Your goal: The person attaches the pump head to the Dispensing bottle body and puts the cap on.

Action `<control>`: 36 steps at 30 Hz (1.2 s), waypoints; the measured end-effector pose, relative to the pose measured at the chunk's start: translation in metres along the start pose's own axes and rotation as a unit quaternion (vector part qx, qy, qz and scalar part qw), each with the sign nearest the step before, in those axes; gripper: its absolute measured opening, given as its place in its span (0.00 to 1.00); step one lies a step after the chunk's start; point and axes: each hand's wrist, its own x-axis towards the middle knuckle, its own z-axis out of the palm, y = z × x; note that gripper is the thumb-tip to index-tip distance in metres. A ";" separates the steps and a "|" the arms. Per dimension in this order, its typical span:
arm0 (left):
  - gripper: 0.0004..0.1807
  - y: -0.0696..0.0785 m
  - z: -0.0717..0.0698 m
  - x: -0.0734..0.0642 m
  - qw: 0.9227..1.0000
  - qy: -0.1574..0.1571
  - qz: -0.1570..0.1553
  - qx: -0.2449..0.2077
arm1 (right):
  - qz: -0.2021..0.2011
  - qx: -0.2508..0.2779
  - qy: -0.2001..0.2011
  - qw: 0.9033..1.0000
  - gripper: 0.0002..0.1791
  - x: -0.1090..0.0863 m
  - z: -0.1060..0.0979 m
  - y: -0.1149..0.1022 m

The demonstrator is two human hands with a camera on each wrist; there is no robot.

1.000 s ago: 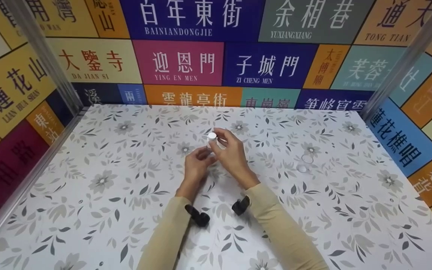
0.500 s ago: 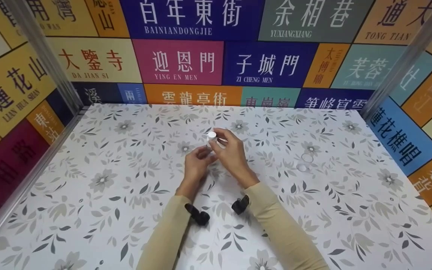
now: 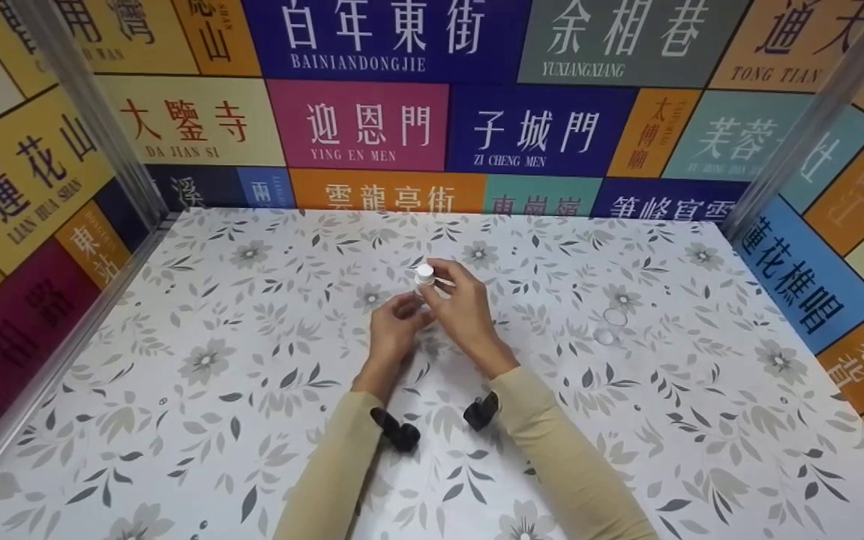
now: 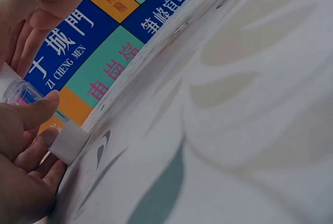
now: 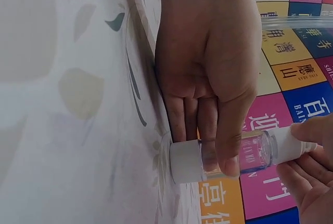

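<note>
A small clear bottle (image 5: pixel 255 150) with a white base (image 5: pixel 186 161) and a white top (image 5: pixel 285 145) stands between my hands, its base close to the table. My left hand (image 3: pixel 393 328) grips the lower body, the thumb across the clear wall in the right wrist view. Higher up, my right hand (image 3: pixel 464 304) pinches the white top between thumb and fingers. A small narrower tip shows beside those fingers. In the left wrist view the white base (image 4: pixel 69 142) juts out below my left fingers, while the white top is partly cut off by the frame edge.
To the right on the floral table cover (image 3: pixel 267 442) lies a clear rounded piece with a ring-like rim (image 3: pixel 615 316). Panels with large printed characters (image 3: pixel 372 124) stand behind and at both sides. Black wrist cameras (image 3: pixel 481 411) sit at both cuffs.
Both hands stay in nearly the same place around the bottle. The white top shows slightly more of its side than half a second ago.
</note>
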 end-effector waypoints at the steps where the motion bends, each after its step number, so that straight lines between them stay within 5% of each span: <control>1: 0.23 0.000 0.000 0.000 1.000 0.000 0.001 0.000 | 0.000 -0.002 0.001 1.000 0.19 0.000 0.000 0.000; 8: 0.23 -0.001 0.002 0.000 1.000 -0.003 0.004 -0.028 | -0.001 0.001 -0.002 1.000 0.19 0.000 -0.002 -0.001; 24: 0.25 0.001 0.002 -0.001 1.000 -0.002 -0.013 -0.023 | -0.023 -0.031 -0.003 0.999 0.20 0.002 -0.006 -0.005; 36: 0.24 -0.001 0.001 0.000 1.000 0.002 0.004 -0.012 | -0.029 -0.045 -0.029 0.998 0.19 0.001 -0.005 0.001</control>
